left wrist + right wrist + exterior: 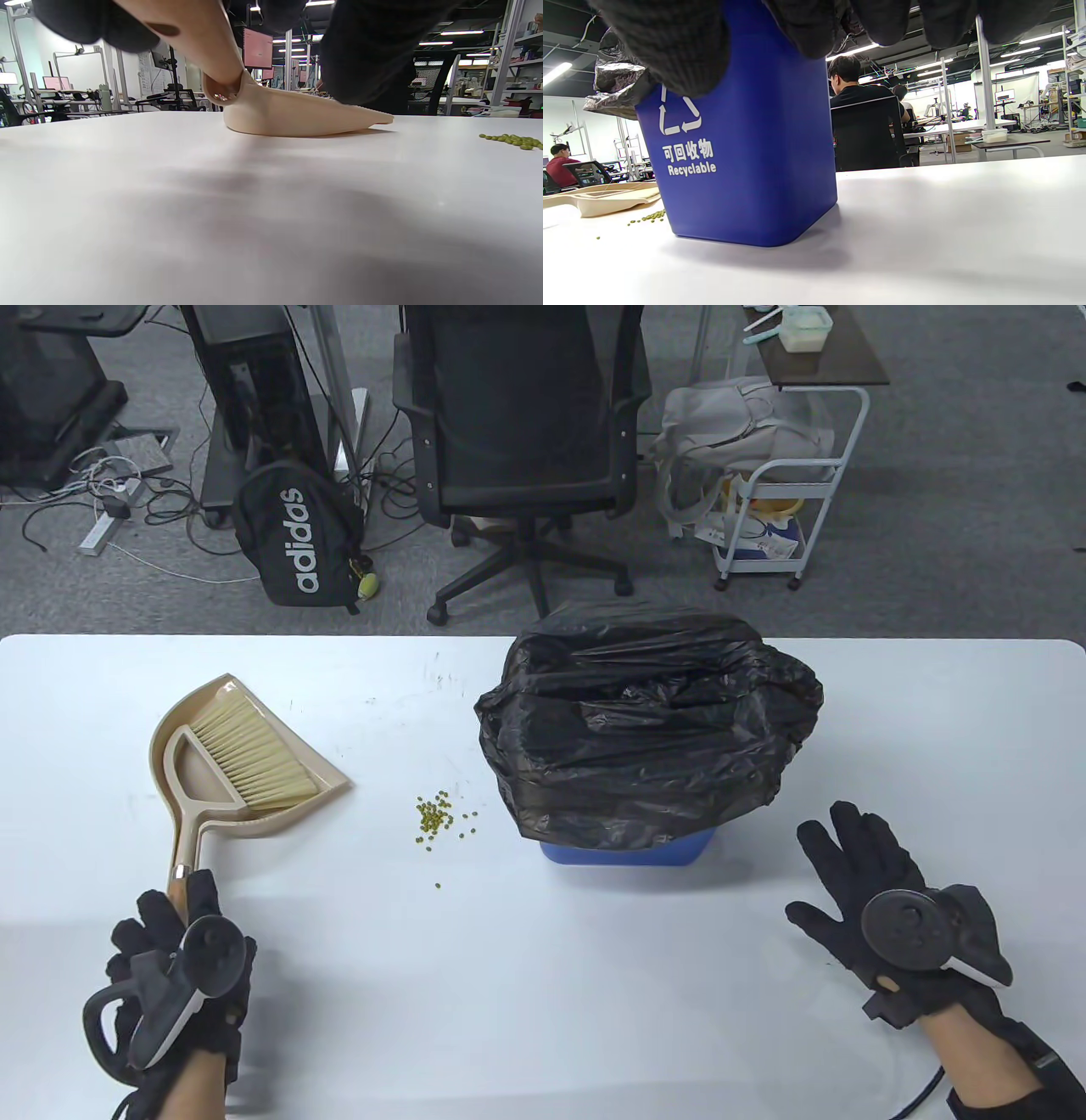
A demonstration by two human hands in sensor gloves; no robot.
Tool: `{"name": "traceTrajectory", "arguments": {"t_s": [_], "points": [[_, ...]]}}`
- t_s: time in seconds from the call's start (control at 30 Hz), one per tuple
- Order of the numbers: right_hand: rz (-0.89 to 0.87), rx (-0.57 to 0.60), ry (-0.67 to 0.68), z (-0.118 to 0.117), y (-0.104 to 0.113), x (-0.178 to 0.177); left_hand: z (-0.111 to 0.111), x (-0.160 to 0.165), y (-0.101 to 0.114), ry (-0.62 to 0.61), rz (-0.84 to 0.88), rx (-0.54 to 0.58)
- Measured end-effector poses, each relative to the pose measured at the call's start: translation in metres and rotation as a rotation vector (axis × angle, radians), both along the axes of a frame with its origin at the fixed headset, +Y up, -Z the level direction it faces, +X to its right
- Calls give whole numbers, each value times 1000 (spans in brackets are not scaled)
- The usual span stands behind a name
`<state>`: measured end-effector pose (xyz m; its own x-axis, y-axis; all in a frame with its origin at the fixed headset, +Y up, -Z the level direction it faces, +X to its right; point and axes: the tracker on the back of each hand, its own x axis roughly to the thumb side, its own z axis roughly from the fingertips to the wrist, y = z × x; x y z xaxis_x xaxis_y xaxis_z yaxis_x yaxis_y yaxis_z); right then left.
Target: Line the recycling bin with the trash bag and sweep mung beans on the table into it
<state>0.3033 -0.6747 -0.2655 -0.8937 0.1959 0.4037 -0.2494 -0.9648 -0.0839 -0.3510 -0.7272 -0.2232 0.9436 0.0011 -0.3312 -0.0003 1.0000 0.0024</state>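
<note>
A blue recycling bin stands upright on the white table, right of centre, its mouth covered by a black trash bag that drapes over the rim and hides most of the walls from above. The right wrist view shows the bin's side, marked with a recycling symbol and the word "Recyclable". Just left of the bin lies a small cluster of green mung beans, with a single bean apart from it, nearer the person.

Farther left, a beige dustpan rests flat on the table with a matching brush nested inside, bristles toward the pan's open edge. Their handles point toward the person, where the left hand, gloved in black, has its fingers curled around the handle end. The right hand lies to the right of the bin and apart from it, fingers spread and straight, holding nothing.

Beyond the table's far edge stand a black office chair, a black backpack on the floor and a white trolley.
</note>
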Motion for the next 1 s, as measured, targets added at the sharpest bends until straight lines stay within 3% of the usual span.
{"name": "traceTrajectory", "arguments": {"t_s": [0.2, 0.3, 0.47, 1.0], "points": [[-24, 3, -4, 1, 3, 3, 4, -1, 3, 78, -39, 23], [-24, -1, -2, 1, 2, 3, 5, -4, 1, 148, -34, -34], [-27, -3, 0, 1, 2, 3, 5, -4, 3, 156, -68, -15], [-40, 12, 20, 3, 2, 1, 19, 2, 31, 114, -91, 288]]}}
